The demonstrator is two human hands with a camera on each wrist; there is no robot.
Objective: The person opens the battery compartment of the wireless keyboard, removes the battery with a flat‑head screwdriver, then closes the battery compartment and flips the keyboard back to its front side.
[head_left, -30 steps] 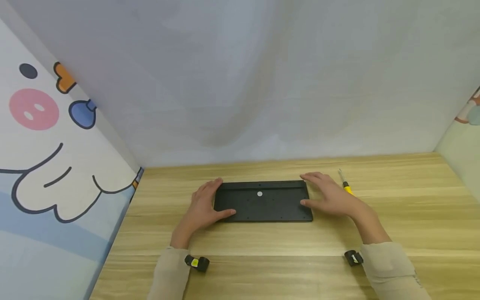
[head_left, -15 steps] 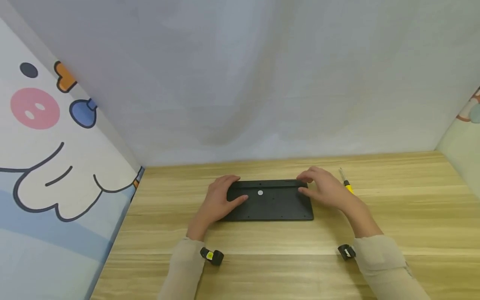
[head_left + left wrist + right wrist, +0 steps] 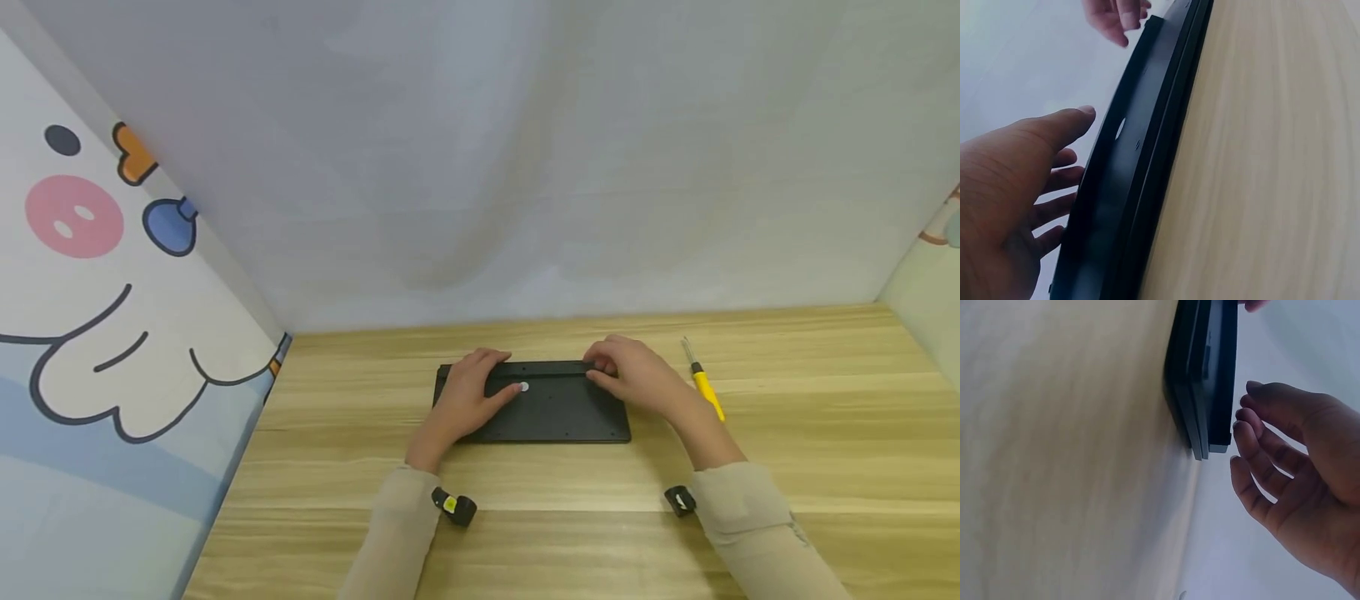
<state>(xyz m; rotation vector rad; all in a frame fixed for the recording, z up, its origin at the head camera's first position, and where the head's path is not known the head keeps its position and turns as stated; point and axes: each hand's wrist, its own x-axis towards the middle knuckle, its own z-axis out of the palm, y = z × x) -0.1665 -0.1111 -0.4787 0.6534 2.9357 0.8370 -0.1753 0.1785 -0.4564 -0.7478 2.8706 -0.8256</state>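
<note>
1. Item: one black keyboard (image 3: 555,412), apparently face down, lies flat on the worktop (image 3: 562,483), nearer its far edge than the foreground and left of its far right corner. A round white sticker (image 3: 524,387) marks the exposed underside.

2. Left hand (image 3: 463,402): set over the left half of the keyboard, fingers at its far edge, thumb extended towards the sticker. The fingers are spread and relaxed; no firm grip is evident. Whether the thumb touches the keyboard cannot be told.

3. Right hand (image 3: 633,377): at the keyboard's far right corner, fingers loosely bent. The right wrist view shows nothing pinched between thumb and fingers; any slight contact cannot be confirmed.

4. Screwdriver (image 3: 703,387): yellow-handled, unheld, right of the keyboard, tip towards the worktop's far edge.

5. Step in hand, as judged: positioning or feeling along the keyboard's far edge.

6. Next move, as judged: it calls for settling the fingertips on that edge, pressing evenly so the keyboard does not slide.
</note>
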